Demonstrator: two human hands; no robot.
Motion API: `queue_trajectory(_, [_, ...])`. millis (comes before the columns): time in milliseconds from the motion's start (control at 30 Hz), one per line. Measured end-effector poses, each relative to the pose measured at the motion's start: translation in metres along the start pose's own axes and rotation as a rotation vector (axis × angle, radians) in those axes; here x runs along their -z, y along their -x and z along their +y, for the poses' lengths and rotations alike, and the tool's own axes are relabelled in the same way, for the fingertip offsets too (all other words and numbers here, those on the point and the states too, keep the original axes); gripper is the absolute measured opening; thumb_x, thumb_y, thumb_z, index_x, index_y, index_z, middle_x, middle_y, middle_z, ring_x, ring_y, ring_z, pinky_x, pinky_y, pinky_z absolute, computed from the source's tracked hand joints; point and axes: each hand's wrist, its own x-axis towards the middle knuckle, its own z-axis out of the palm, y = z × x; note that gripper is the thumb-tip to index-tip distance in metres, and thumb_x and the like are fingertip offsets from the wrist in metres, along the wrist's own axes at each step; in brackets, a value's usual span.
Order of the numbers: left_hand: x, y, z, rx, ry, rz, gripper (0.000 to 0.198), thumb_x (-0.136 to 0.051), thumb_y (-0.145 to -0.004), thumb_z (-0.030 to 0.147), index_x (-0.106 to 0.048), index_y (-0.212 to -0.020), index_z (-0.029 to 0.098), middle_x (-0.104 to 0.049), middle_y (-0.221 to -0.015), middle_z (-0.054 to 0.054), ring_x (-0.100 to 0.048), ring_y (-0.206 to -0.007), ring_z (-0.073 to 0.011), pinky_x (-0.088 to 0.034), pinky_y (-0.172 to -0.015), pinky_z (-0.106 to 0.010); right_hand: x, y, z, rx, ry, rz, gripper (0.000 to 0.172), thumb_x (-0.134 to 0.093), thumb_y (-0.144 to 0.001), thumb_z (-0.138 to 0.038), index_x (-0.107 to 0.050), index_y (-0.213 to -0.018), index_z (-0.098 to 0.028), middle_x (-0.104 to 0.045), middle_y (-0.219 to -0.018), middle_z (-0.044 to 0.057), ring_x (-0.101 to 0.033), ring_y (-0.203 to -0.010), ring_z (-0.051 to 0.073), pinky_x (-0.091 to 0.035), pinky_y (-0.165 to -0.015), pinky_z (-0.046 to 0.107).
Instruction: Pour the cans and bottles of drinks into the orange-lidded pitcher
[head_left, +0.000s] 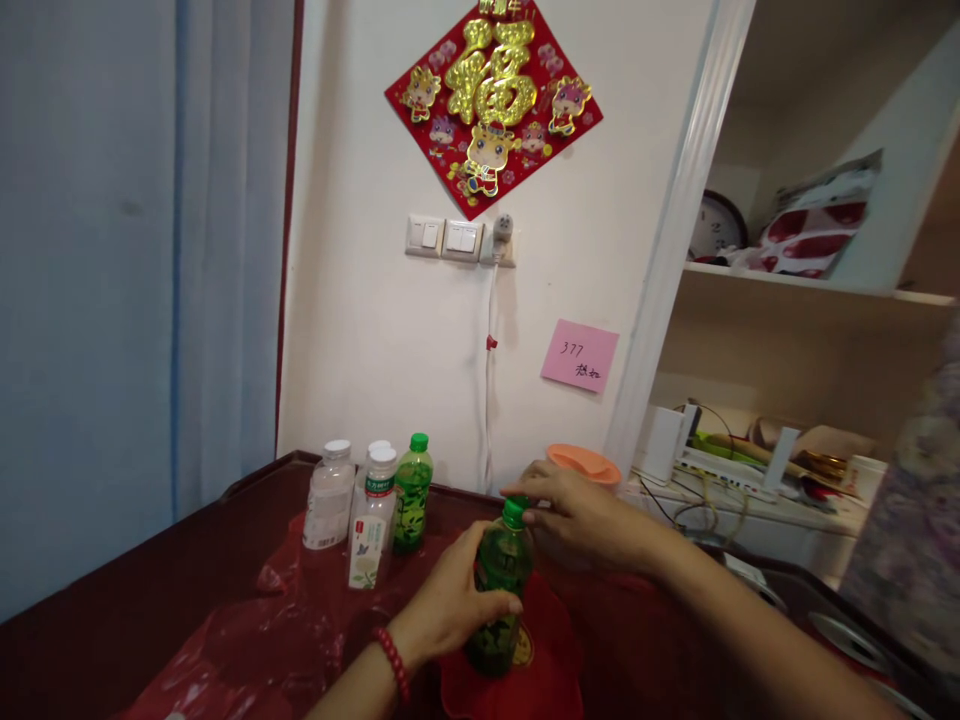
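Observation:
A green plastic bottle point(501, 590) with a green cap point(514, 511) stands upright on a red cloth point(547, 670) near the table's front. My left hand point(450, 605), with a red bead bracelet on its wrist, is wrapped round the bottle's body. My right hand point(577, 510) reaches in from the right, its fingertips pinched on the cap.
At the back left stand several bottles: a clear one point(328, 495), a white-capped one point(379, 490), a second green bottle point(412, 493), and a small carton point(365, 550). An orange bowl point(583, 464) sits behind my hands. The dark red table point(112, 630) carries red plastic sheeting. Cluttered shelves fill the right.

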Motion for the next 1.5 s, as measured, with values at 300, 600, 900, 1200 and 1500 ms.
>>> queue_trajectory(300, [-0.001, -0.002, 0.007, -0.013, 0.073, 0.011, 0.072, -0.079, -0.067, 0.030, -0.054, -0.133, 0.020, -0.066, -0.126, -0.011, -0.058, -0.119, -0.0355, -0.044, -0.104, -0.047, -0.014, -0.008, -0.011, -0.243, 0.161, 0.124, 0.047, -0.077, -0.090, -0.059, -0.073, -0.089, -0.012, -0.067, -0.080, 0.011, -0.063, -0.079, 0.031, -0.044, -0.065, 0.035])
queue_trajectory(600, [-0.001, -0.006, 0.004, -0.032, 0.134, -0.035, 0.063, -0.077, -0.070, 0.027, -0.053, -0.128, 0.022, -0.066, -0.129, -0.010, -0.059, -0.121, -0.0331, -0.043, -0.106, -0.046, -0.011, -0.003, -0.011, -0.088, 0.124, 0.060, 0.011, -0.068, -0.101, -0.021, -0.073, -0.110, -0.019, -0.065, -0.111, 0.004, -0.064, -0.096, 0.017, -0.051, -0.088, 0.029])
queue_trajectory(900, [0.004, -0.014, -0.020, 0.010, 0.118, 0.024, 0.082, -0.081, -0.065, 0.039, -0.043, -0.136, 0.021, -0.057, -0.145, -0.017, -0.049, -0.138, -0.0387, -0.037, -0.117, -0.052, -0.012, 0.001, -0.031, -0.289, 0.206, 0.165, 0.067, -0.055, -0.100, -0.069, -0.075, -0.109, -0.006, -0.069, -0.100, 0.022, -0.066, -0.099, 0.041, -0.053, -0.084, 0.049])
queue_trajectory(1200, [0.008, -0.021, -0.027, -0.013, 0.068, 0.045, 0.080, -0.084, -0.063, 0.048, -0.049, -0.131, 0.022, -0.064, -0.139, -0.017, -0.057, -0.131, -0.0416, -0.045, -0.112, -0.054, -0.020, 0.003, -0.018, -0.172, 0.136, 0.158, 0.027, -0.063, -0.105, -0.040, -0.069, -0.113, -0.015, -0.064, -0.116, 0.008, -0.064, -0.102, 0.023, -0.054, -0.088, 0.039])
queue_trajectory(1500, [0.010, -0.021, -0.019, -0.009, -0.010, 0.043, 0.080, -0.083, -0.064, 0.054, -0.049, -0.129, 0.021, -0.064, -0.137, -0.016, -0.055, -0.133, -0.0405, -0.043, -0.115, -0.050, -0.006, 0.022, -0.029, -0.330, 0.045, 0.253, 0.050, -0.061, -0.099, -0.060, -0.071, -0.114, -0.014, -0.072, -0.105, 0.017, -0.068, -0.101, 0.036, -0.053, -0.082, 0.043])
